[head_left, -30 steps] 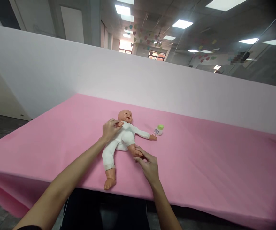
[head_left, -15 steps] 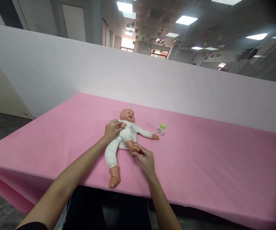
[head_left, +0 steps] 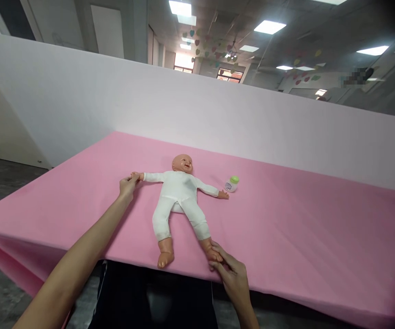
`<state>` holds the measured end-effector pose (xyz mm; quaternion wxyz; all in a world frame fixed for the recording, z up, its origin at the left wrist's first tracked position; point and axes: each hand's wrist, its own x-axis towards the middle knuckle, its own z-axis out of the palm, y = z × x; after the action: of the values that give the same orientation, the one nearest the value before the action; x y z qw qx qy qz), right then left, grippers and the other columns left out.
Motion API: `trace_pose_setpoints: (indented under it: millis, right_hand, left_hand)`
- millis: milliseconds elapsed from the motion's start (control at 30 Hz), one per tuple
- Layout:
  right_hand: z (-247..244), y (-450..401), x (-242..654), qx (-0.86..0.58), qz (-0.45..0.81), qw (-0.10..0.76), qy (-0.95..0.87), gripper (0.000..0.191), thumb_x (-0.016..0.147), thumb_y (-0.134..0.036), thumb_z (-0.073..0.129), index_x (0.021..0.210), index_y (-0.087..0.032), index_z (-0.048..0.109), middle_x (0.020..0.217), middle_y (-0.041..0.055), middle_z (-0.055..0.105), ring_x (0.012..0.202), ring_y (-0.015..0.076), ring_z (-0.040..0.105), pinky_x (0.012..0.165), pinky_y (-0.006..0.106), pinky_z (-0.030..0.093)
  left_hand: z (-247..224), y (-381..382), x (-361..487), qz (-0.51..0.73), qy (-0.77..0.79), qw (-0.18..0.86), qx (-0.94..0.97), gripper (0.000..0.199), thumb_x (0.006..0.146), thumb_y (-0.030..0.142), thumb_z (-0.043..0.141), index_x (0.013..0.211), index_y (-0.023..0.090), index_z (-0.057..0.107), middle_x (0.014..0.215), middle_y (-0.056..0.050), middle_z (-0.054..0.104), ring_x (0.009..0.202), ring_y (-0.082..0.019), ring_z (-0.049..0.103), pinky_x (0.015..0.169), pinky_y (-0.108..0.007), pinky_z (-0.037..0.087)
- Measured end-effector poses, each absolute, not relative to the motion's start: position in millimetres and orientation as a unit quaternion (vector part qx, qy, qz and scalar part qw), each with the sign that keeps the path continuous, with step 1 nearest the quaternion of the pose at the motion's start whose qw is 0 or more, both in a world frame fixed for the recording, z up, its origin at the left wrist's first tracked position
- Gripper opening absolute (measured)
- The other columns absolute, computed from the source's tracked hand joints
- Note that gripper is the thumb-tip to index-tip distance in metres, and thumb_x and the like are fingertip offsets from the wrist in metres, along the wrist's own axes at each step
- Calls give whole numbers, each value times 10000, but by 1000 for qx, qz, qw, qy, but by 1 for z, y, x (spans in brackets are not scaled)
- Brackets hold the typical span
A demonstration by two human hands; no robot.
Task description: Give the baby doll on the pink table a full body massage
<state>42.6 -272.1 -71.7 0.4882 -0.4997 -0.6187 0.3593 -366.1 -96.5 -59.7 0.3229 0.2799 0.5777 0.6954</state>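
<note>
My right hand (head_left: 234, 273) pinches the baby doll (head_left: 179, 188) by its right-side foot, close to the near edge of the pink tablecloth (head_left: 300, 237); farther off, to the left, my left hand (head_left: 127, 187) pinches the doll's outstretched hand. The doll lies face up, head toward the far side. A green-lidded jar (head_left: 232, 185) sits just beside its other hand; beyond stands a white partition (head_left: 225, 119).

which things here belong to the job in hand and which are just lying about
In use:
doll
left grip, on a doll hand
right grip, on a doll foot
pink cloth, under the doll

Apparently just lying about:
green-lidded jar, untouched, near the doll's other hand
</note>
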Motion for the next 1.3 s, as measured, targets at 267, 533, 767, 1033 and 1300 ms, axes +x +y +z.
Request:
trace_pose_setpoints:
  millis: [267,533,767,1033,1300]
  right_hand:
    - [-53,-260,36,-514,344,496,-610,398,715,-259,799,1111,-276,834,1166,47,782,975,288,791,824,366,685]
    - [-9,-218,-5,-463,332,501,-652,397,756,-253,771,1148,-284,822,1164,33,794,941,266,779,757,341,667]
    - [-15,-180,-36,-422,357,474,-686,417,794,-253,733,1206,-252,801,1070,36,816,837,233,760,742,328,636]
    - [-16,-186,-39,-424,394,502,-642,402,754,-248,749,1149,-242,821,1084,32,813,692,190,723,654,306,633]
    - [-19,-241,20,-486,377,485,-622,395,707,-238,807,1099,-271,841,1151,39,796,1028,281,769,828,325,664]
  left_hand:
    - [-35,-90,-352,706,568,288,309,253,736,383,813,732,168,679,725,-27,650,732,-175,645,729,-325,581]
    - [-1,-69,-282,557,520,97,640,183,848,389,767,940,233,794,954,-56,766,862,-211,686,749,-311,513]
    - [-21,-64,-263,395,477,-8,785,169,956,283,651,997,260,814,941,-73,742,884,-219,649,689,-320,408]
    - [-25,-68,-268,457,491,43,740,137,921,308,689,963,257,808,931,-66,737,904,-218,658,740,-318,460]
    - [-23,-82,-327,703,531,217,421,248,822,399,784,900,166,750,901,-63,743,847,-217,707,802,-352,590]
